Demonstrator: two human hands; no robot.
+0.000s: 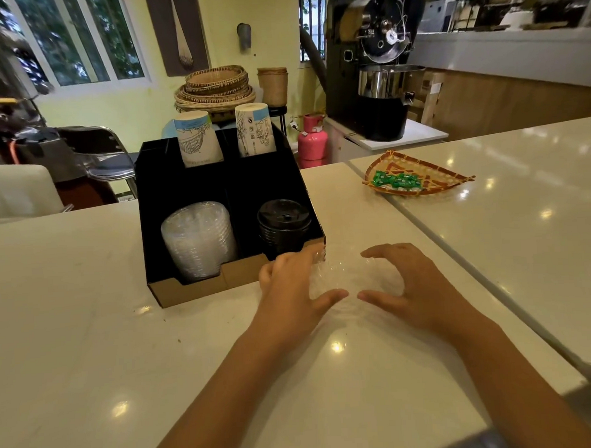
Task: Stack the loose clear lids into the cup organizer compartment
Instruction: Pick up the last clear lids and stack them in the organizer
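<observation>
A black cardboard cup organizer stands on the white counter. Its front left compartment holds a tall stack of clear lids; the front right one holds black lids. Loose clear lids lie on the counter just right of the organizer's front corner. My left hand and my right hand cup these lids from either side, fingers curved around them and thumbs nearly meeting in front. Whether the lids are lifted off the counter is unclear.
Two stacks of paper cups stand in the organizer's rear compartments. A woven tray with green candies sits at the right on the adjoining counter. A seam divides the two counters.
</observation>
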